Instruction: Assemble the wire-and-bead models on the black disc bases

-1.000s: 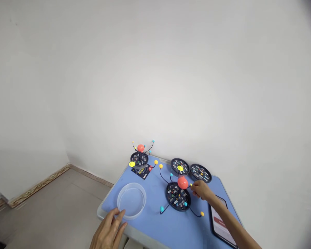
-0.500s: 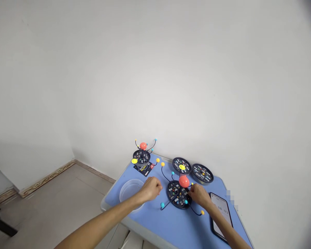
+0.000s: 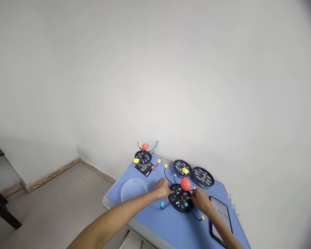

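A solar system model stands on the blue table in front of me, with a red ball (image 3: 186,184) over a round black printed base (image 3: 180,204) and curved black arms ending in yellow and teal balls. My left hand (image 3: 162,188) is closed at the left rim of the base. Across from it, my right hand (image 3: 200,199) has its fingers closed on the right rim, below a small yellow ball (image 3: 194,188). The fingertips of both hands are partly hidden.
Behind lie two round black printed discs (image 3: 203,176). A second solar system model (image 3: 143,157) stands at the back left by a dark printed card (image 3: 146,171). A clear round tray (image 3: 133,180) is at left, a phone (image 3: 221,216) at right. A wall rises behind the table (image 3: 155,228).
My left hand has moved right, from beside the clear tray to the left rim of the model's base. My right hand stays at the right rim. The whole view has shifted slightly.
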Action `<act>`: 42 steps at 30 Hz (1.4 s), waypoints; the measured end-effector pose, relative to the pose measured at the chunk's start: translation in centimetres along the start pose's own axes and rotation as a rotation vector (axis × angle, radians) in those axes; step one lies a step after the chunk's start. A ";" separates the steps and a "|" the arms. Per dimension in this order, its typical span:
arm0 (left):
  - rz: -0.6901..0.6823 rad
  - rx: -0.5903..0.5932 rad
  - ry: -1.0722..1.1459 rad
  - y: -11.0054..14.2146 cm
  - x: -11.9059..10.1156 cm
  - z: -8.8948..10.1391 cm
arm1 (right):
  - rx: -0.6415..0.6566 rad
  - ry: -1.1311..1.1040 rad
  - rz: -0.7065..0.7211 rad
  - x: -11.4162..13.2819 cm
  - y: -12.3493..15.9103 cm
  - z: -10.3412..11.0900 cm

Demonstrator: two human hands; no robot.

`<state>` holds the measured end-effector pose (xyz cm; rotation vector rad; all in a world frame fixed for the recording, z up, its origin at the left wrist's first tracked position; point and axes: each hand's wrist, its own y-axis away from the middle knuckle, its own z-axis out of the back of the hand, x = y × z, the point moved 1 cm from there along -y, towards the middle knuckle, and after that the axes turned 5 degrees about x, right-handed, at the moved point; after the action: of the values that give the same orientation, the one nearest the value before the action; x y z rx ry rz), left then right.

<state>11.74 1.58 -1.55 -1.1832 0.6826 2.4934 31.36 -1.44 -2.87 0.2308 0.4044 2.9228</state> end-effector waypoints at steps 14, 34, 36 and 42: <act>0.004 -0.154 -0.272 3.9 -2.5 2.2 | -0.142 -0.070 0.048 1.0 4.0 2.7; 0.059 -0.255 -0.440 10.7 5.1 8.5 | -0.140 -0.280 0.151 11.7 7.1 0.1; 0.066 -0.273 -0.444 10.4 5.5 8.5 | -0.143 -0.289 0.157 12.1 6.8 -0.2; 0.076 -0.361 -0.437 10.1 6.0 8.5 | -0.141 -0.304 0.157 12.4 6.7 -0.5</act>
<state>-1.98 -2.06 1.37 -0.6716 0.1685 2.8836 18.20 -5.46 0.09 0.7035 0.1378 2.9795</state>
